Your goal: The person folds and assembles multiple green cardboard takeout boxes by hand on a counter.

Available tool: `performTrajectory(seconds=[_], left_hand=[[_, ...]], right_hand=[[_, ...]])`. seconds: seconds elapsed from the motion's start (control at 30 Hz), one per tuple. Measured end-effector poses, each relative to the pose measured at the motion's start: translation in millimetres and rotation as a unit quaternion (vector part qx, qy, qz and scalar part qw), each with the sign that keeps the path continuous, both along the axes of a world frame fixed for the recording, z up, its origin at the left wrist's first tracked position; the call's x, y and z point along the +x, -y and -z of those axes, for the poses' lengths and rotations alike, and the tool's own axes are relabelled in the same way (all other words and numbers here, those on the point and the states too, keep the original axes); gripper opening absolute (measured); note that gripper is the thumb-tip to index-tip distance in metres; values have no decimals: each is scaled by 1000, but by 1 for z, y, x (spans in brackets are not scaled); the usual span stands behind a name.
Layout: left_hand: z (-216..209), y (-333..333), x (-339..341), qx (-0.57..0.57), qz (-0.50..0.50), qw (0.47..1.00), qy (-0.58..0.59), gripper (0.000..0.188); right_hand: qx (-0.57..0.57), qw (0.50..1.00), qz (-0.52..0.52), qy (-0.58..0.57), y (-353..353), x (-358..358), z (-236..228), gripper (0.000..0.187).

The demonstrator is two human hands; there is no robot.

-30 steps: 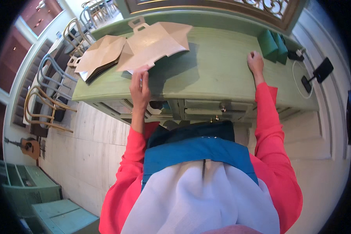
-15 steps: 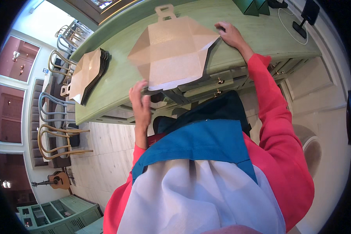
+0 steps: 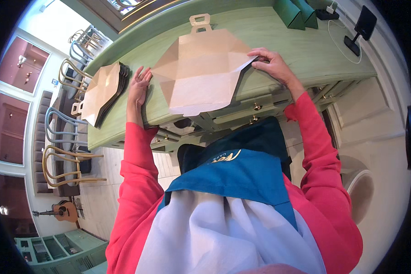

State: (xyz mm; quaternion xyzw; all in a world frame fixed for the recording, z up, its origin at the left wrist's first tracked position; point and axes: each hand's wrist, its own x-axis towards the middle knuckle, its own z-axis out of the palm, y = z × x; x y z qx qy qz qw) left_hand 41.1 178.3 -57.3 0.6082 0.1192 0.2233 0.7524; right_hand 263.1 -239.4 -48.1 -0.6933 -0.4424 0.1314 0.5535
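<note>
In front of me on the green counter (image 3: 169,128) lies an unfolded brown cardboard carry box (image 3: 203,68), with a cut-out handle (image 3: 200,21) at its far end. Its near flap reaches over the counter's front edge. My right hand (image 3: 275,67) pinches the box's right corner between thumb and fingers. At the opposite corner is my left hand (image 3: 140,86), its fingers apart and the fingertips close to the cardboard. Whether they touch it I cannot tell.
A stack of flat boxes (image 3: 104,91) lies on the counter to the left. Green folded cards (image 3: 293,16) and a black stand (image 3: 358,32) with a white cable are at the far right. Drawers with brass knobs (image 3: 257,107) run under the counter edge. Chairs (image 3: 66,166) stand at left.
My left hand has moved up and left, from the near edge to the box's left corner. My right hand has come down onto the right corner. The box has shifted slightly.
</note>
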Motion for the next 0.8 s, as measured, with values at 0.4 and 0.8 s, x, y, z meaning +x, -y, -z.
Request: performTrajectory(seconds=[0.4,0.8], left_hand=[[-11,72,-2,-26,110,992,49,71],[-22,140,-10,146,31,988,32,69]], right_hand=[[6,998,2,59,-5,-8,-4,23],[77,997,11,-15,-25,-44,0,38]])
